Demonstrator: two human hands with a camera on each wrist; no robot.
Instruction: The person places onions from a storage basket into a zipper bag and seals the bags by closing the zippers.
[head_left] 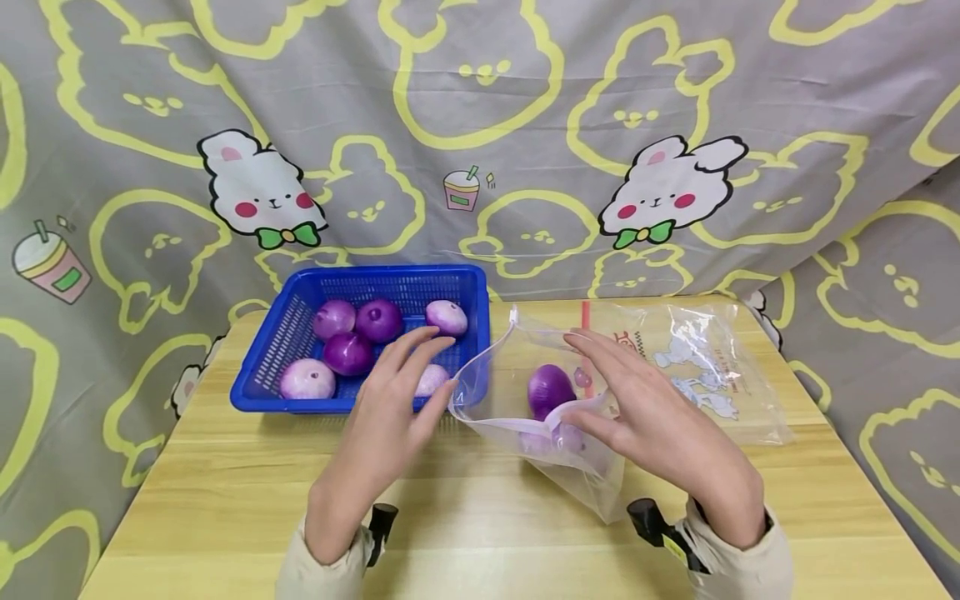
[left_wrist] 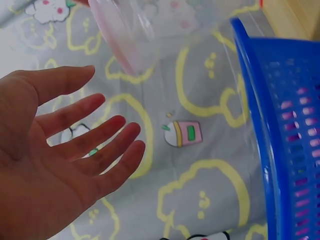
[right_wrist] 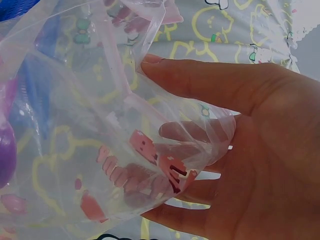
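Nearest, the right hand (head_left: 660, 417) has its thumb and fingers pinching the thin near lip of the bag (head_left: 540, 417), lifting it so the mouth gapes toward the basket; in the right wrist view the clear film drapes over the fingers (right_wrist: 200, 150). The left hand (head_left: 397, 408) is spread wide and holds nothing, its fingertips at the mouth's left edge and over the basket rim. One glossy purple onion (head_left: 550, 387) sits inside the crinkly, printed bag, which lies on the pale wooden tabletop (head_left: 465, 533). Beyond, the blue slotted plastic basket (head_left: 300, 400) keeps more round onions (head_left: 347, 352), some pale, some dark, together.
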